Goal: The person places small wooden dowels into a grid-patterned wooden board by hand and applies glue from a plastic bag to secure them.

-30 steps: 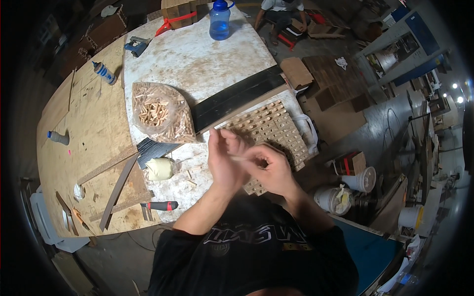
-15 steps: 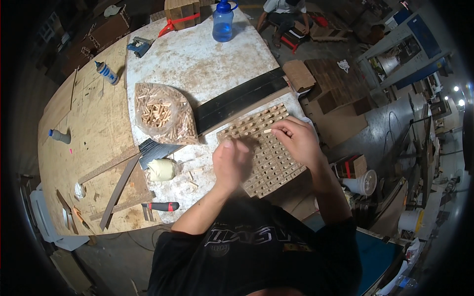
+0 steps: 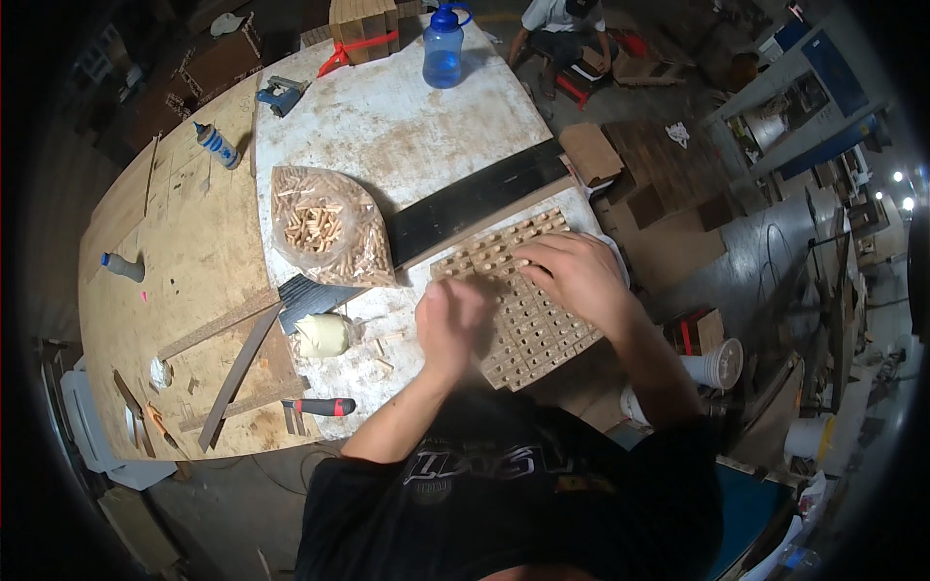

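Observation:
A wooden block board [image 3: 538, 339] drilled with rows of holes lies in front of me, with short wooden dowels [image 3: 504, 249] standing in its far rows. Over those rows my right hand [image 3: 581, 276] is closed in a pinch, with a light wooden dowel [image 3: 521, 262] at its fingertips, down at the board. My left hand [image 3: 448, 324] hovers at the board's left edge, fingers curled and partly blurred; whatever lies in them is hidden. Left of the board stands an open clear plastic bag [image 3: 370, 247] full of loose dowels [image 3: 325, 228].
Behind the board runs a long black plank [image 3: 475, 198]. Loose dowels [image 3: 385, 365], a pale yellow roll [image 3: 322, 335] and a red-black handled tool [image 3: 327, 407] lie to the left. Farther off are a blue bottle [image 3: 443, 58], a nail gun [image 3: 281, 95] and a seated person [image 3: 572, 44].
My right hand has come slightly left and down onto the board, its dowel now lower at the far rows. The left hand stays nearly in place. The whole view has shifted slightly.

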`<state>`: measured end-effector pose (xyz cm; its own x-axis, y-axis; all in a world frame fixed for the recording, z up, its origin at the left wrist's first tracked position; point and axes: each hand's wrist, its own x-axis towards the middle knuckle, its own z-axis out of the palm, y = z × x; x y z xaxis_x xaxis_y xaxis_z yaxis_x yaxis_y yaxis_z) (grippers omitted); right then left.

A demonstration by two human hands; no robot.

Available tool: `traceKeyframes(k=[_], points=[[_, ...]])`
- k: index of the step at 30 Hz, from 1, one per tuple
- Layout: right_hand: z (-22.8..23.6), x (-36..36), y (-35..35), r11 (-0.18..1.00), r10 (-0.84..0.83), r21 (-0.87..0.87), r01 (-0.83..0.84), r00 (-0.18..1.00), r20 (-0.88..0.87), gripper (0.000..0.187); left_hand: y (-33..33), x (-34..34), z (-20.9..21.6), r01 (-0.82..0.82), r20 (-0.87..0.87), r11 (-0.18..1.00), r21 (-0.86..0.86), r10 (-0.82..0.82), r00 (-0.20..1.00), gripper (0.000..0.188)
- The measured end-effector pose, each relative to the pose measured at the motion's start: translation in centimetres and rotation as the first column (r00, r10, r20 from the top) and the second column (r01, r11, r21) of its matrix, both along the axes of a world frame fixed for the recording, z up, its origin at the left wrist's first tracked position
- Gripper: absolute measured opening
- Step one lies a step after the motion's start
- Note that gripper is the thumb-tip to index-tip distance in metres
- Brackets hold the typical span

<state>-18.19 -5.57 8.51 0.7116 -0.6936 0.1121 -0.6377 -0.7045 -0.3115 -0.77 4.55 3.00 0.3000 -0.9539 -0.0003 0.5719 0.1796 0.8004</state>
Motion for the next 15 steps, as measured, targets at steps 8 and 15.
traceKeyframes(k=[8, 15], points=[[-1.6, 1.8, 4.9, 0.997, 0.058, 0.034, -0.067, 0.974, 0.217, 0.017, 1.1, 2.1, -2.5, -0.13, 0.036, 0.991, -0.032, 0.132, 0.991, 0.061], [-0.8, -1.4, 2.8, 0.912, -0.302, 0.38, 0.152, 0.876, 0.376, 0.013, 1.2, 1.5, -1.6, -0.106, 0.273, 0.994, 0.013, 0.099, 0.957, 0.06]])
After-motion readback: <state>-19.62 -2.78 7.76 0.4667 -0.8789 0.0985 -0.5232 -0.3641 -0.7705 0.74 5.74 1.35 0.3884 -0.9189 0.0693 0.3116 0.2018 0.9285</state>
